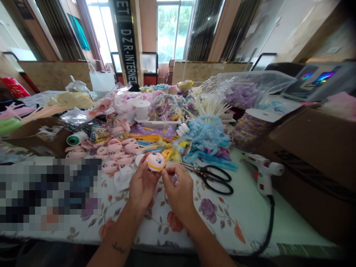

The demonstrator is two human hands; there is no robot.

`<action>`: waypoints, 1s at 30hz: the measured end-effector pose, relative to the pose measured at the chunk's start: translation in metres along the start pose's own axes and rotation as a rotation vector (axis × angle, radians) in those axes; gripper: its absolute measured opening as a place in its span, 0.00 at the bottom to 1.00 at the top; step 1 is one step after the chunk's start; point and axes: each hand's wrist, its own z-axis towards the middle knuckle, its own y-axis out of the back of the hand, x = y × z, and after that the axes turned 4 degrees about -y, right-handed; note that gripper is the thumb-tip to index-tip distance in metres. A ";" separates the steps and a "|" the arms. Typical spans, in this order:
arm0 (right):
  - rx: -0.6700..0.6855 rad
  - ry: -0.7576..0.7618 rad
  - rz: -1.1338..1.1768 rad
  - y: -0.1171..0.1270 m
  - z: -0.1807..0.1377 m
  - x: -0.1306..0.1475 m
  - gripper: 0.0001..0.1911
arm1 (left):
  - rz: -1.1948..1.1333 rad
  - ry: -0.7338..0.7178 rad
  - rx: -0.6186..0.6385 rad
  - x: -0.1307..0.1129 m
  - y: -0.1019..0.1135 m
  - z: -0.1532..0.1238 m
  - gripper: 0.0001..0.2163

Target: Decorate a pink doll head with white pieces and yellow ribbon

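Note:
My left hand (142,183) and my right hand (178,187) meet over the flowered tablecloth (222,218) near its front edge. Together they pinch a small pink doll face (155,161) with painted blue eyes and a yellow strip round its edge. The left fingers grip its left side. The right fingertips press its lower right rim. Several more pink doll faces (115,152) lie in a cluster just left of my hands.
Black scissors (215,178) lie right of my hands. A white glue gun (264,174) with a black cord stands further right beside a brown cardboard box (314,163). Piles of pipe cleaners (205,135), ribbon, a thread spool (141,109) and plastic bags fill the back.

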 end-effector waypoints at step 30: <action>0.380 -0.298 0.514 0.019 0.020 -0.015 0.39 | -0.014 0.184 0.072 0.000 -0.003 -0.003 0.18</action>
